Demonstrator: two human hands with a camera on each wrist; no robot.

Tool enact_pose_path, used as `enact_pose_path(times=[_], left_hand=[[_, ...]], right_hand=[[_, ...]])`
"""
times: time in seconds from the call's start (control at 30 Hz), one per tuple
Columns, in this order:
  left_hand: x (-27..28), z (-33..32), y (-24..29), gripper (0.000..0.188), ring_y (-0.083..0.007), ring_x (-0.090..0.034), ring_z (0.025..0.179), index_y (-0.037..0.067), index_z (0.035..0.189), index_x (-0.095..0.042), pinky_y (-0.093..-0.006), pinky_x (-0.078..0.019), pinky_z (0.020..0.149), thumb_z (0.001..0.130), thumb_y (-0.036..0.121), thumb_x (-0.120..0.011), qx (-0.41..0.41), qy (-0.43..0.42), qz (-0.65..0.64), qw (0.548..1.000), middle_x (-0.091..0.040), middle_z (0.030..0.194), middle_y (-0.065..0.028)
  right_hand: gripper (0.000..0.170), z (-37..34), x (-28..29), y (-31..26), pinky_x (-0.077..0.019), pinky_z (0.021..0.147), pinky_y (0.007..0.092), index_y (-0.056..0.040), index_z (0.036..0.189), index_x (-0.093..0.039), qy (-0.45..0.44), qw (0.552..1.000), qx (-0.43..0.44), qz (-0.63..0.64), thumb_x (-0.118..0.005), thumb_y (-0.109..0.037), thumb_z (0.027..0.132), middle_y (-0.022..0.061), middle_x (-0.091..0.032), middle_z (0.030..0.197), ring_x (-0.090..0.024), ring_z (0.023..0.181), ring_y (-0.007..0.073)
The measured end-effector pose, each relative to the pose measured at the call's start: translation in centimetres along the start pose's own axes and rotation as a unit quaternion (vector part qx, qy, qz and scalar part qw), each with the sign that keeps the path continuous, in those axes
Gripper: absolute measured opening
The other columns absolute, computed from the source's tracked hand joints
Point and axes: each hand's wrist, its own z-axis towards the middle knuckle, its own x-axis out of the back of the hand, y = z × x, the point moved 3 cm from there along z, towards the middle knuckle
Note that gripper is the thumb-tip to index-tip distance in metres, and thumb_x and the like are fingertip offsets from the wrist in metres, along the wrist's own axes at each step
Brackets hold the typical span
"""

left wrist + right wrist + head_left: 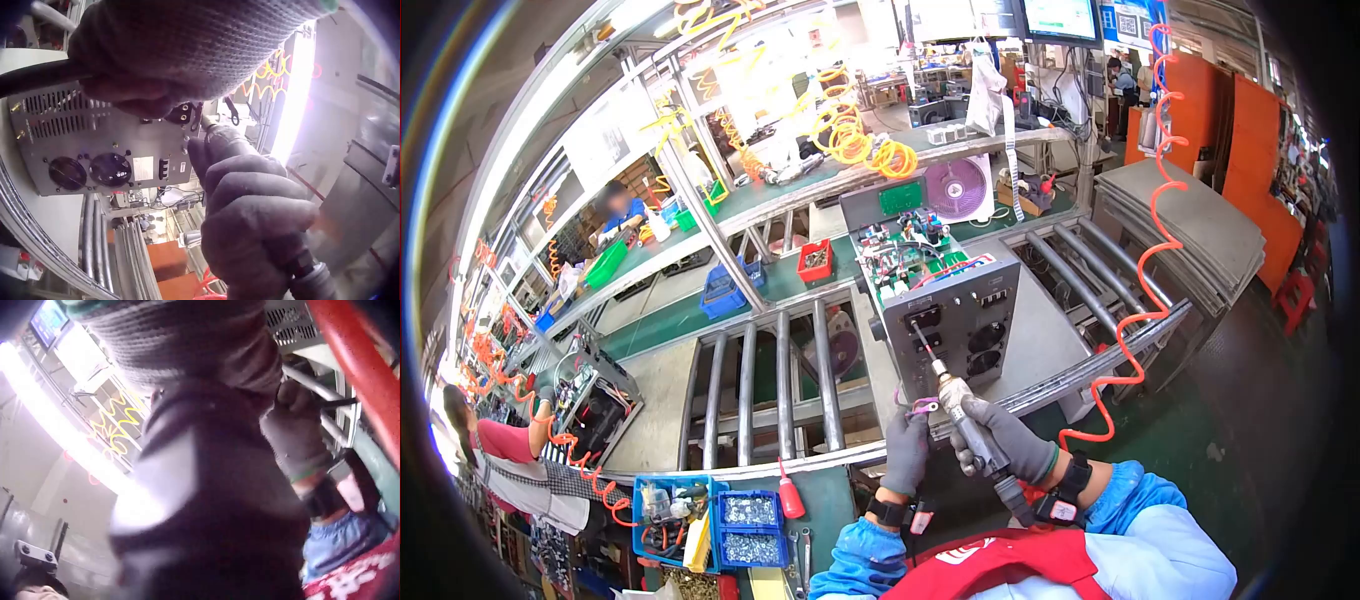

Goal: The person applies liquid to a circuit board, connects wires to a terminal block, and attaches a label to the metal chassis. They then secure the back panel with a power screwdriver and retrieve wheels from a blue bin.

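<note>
My gloved right hand (1022,440) grips a powered screwdriver (972,428), whose long bit reaches up to the panel of a dark metal chassis (940,372). The chassis stands upright on the bench, top uncovered, with circuit boards (912,250) showing inside. My gloved left hand (907,455) pinches a cable (37,78) low in front of the panel. Ring terminals (234,115) stick out beyond its fingers, close to the screwdriver's nose. Round fans (110,169) and vent slots show on the panel in the left wrist view. The screwdriver's dark body fills the middle of the right wrist view.
Steel rollers (783,385) lie on both sides of the chassis. A red coiled air hose (1145,290) hangs at the right. Blue bins of small parts (750,510), a red-handled screwdriver (791,497) and wrenches (800,555) lie front left. Another person (505,450) works at the far left.
</note>
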Motion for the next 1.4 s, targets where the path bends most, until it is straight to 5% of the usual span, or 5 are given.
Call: enact_pose_path(times=[0.2, 0.33, 1.07, 1.17, 1.4], left_hand=[[1.4, 0.5, 2.4, 0.034, -0.0022, -0.028, 0.047, 0.004, 0.115, -0.058, -0.0204, -0.0223, 0.041, 0.101, 0.035, -0.058, 0.153, -0.156, -0.117, 0.969, -0.034, 0.065, 0.0084], [2.2, 1.1, 3.8, 0.028, -0.0028, -0.028, 0.045, 0.002, 0.114, -0.059, -0.0213, -0.0220, 0.040, 0.104, 0.026, -0.051, 0.173, -0.224, -0.130, 0.950, -0.034, 0.064, 0.0083], [-0.4, 2.5, 3.9, 0.026, -0.0043, -0.030, 0.045, 0.006, 0.116, -0.062, -0.0221, -0.0227, 0.042, 0.099, 0.026, -0.060, 0.217, -0.314, -0.060, 0.922, -0.037, 0.062, 0.0080], [-0.1, 3.6, 3.8, 0.028, -0.0044, -0.029, 0.046, 0.006, 0.117, -0.063, -0.0222, -0.0228, 0.043, 0.099, 0.028, -0.060, 0.199, -0.363, -0.025, 0.910, -0.037, 0.063, 0.0083], [-2.1, 7.5, 2.0, 0.021, -0.0030, -0.030, 0.049, 0.008, 0.113, -0.062, -0.0206, -0.0207, 0.041, 0.098, 0.023, -0.062, 0.203, -0.351, -0.135, 0.904, -0.039, 0.066, 0.0070]], right_hand=[[0.053, -2.1, 0.4, -0.5, -0.0570, 0.053, 0.0343, -0.0135, 0.140, -0.036, 0.030, 0.986, 0.031, -0.159, -0.059, -0.030, 0.096, 0.0092, -0.060, 0.084, -0.063, 0.063, 0.0178], [0.067, -5.2, 0.5, -0.3, -0.0561, 0.054, 0.0340, -0.0125, 0.152, -0.023, 0.009, 0.984, -0.008, -0.177, -0.059, -0.017, 0.095, 0.0087, -0.058, 0.084, -0.061, 0.065, 0.0175], [0.078, -7.6, 1.9, -0.1, -0.0542, 0.057, 0.0336, -0.0166, 0.153, -0.024, -0.014, 0.978, -0.045, -0.205, -0.066, -0.031, 0.089, 0.0106, -0.061, 0.086, -0.063, 0.066, 0.0198], [0.060, -7.5, 2.1, -0.3, -0.0542, 0.054, 0.0325, -0.0122, 0.147, -0.031, -0.005, 0.984, -0.037, -0.176, -0.060, -0.020, 0.094, 0.0093, -0.059, 0.084, -0.061, 0.062, 0.0179], [0.053, -5.4, 2.3, -1.8, -0.0560, 0.052, 0.0342, -0.0105, 0.139, -0.036, 0.046, 0.990, -0.006, -0.135, -0.060, -0.028, 0.094, 0.0097, -0.059, 0.082, -0.062, 0.061, 0.0176]])
